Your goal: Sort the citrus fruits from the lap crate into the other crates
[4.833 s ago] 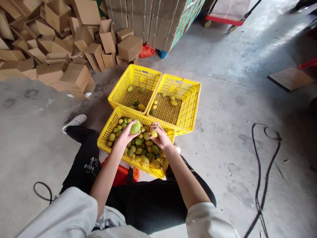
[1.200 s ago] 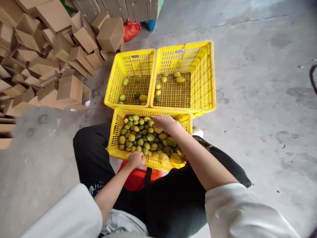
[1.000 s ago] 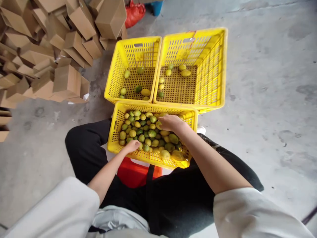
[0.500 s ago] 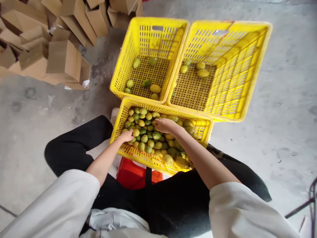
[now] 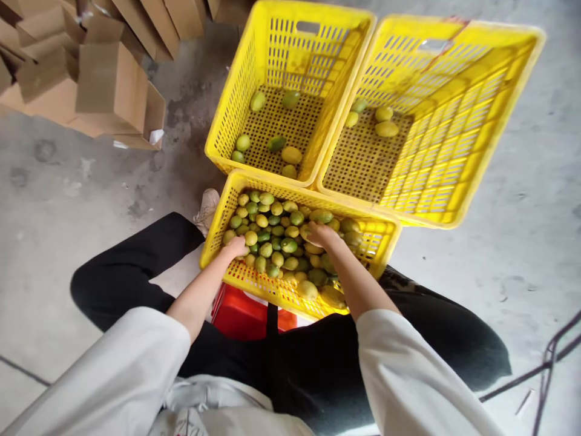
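Note:
A low yellow plastic crate (image 5: 211, 242) between my knees holds many green and yellow lemons (image 5: 289, 245), with larger ones towards its right end. At the crate's left end, my left hand (image 5: 236, 246) is down among the fruit with its fingers curled; what lies under them is hidden. Further right, my right hand (image 5: 320, 235) reaches into the pile, its fingers closed about a yellowish lemon (image 5: 305, 231) that shows only in part.
Two deeper yellow crates stand beyond, side by side: the left crate (image 5: 218, 130) and the right crate (image 5: 492, 130), each with several lemons at the bottom. Cardboard boxes (image 5: 106, 91) lie at the upper left. Something red (image 5: 240, 315) shows below the near crate. A dark cable (image 5: 544, 363) is at the lower right.
My right hand has drawn back to the right across the lemons. The left hand stays at the left end. The view has shifted, so the far crates look larger and higher.

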The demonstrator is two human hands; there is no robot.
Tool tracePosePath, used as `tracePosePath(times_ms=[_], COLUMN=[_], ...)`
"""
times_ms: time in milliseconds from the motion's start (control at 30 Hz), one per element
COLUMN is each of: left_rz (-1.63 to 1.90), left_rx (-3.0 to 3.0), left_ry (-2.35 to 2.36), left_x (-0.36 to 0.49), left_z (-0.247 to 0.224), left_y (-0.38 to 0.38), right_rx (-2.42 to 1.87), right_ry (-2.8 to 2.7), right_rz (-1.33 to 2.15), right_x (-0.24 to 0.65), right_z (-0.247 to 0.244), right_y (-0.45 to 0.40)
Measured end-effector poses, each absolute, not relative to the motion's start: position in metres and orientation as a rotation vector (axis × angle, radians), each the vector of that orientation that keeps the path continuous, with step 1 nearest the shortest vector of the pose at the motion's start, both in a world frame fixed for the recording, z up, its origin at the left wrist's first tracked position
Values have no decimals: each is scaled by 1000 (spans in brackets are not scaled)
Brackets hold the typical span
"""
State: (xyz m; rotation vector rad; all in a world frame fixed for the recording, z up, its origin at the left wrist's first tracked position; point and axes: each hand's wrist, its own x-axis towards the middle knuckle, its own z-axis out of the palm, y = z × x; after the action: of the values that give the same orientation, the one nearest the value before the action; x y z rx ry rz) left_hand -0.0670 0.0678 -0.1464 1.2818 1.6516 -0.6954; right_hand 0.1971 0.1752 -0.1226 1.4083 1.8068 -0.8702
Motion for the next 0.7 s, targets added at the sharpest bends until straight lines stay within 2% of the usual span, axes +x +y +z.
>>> tracePosePath(times_ms=[167,367,500,700], left_rz=[-698,-749,-778,-676], left_rx=[1371,1407,1322,1363], left_ry=[1594,1754,1656,1552], left_x=[-71,-50,-47,-58], left_z=[-145,-152,-152,-136], left_y=[52,33,26,22], right_rx=[1608,1771,1741,1471], right_ry=[1743,1850,1738,1667], right_rz=[-711,-635,-714,-824], right_x=[176,173,173,162], right_z=[-145,-159,-161,-141], right_y=[152,137,146,146])
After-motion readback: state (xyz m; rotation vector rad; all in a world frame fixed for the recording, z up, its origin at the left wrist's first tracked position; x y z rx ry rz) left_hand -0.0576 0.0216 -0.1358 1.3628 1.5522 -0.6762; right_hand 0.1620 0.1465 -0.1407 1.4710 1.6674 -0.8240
